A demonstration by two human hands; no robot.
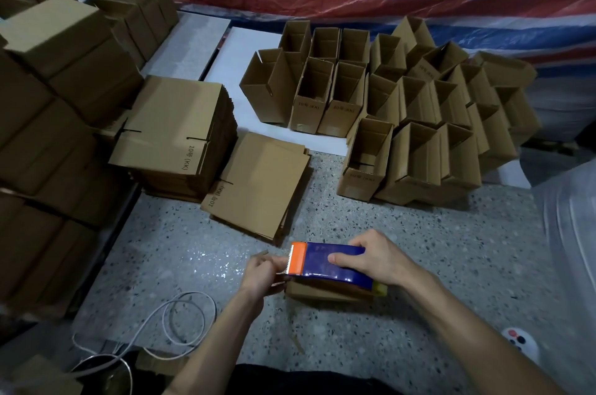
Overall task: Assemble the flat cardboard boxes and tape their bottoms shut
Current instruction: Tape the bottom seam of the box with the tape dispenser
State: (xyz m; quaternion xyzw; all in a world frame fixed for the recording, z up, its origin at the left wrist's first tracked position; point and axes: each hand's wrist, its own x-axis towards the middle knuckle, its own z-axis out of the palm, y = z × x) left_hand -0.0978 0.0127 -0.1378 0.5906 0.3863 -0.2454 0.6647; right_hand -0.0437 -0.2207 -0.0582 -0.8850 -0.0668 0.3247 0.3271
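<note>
Dispenser [335, 262] sits on the box [322, 293], right hand [371, 257] clamped round it, while the left hand [263, 272] pinches tape [281, 272] just beside the box, seemingly to keep it taut for tearing.

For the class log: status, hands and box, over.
Right hand grips tape dispenser atop box. Left hand holds box end beside cutter. White cable nearby, apart.

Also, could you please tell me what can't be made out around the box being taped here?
Head view:
- Box: its flaps and seam are hidden under the tape dispenser and right hand.
- Left hand: whether its fingers pinch tape is too blurred to tell.
- White round object at lower right: blurred, unidentifiable.
- Left box stacks: cut off by the frame edge.
</note>
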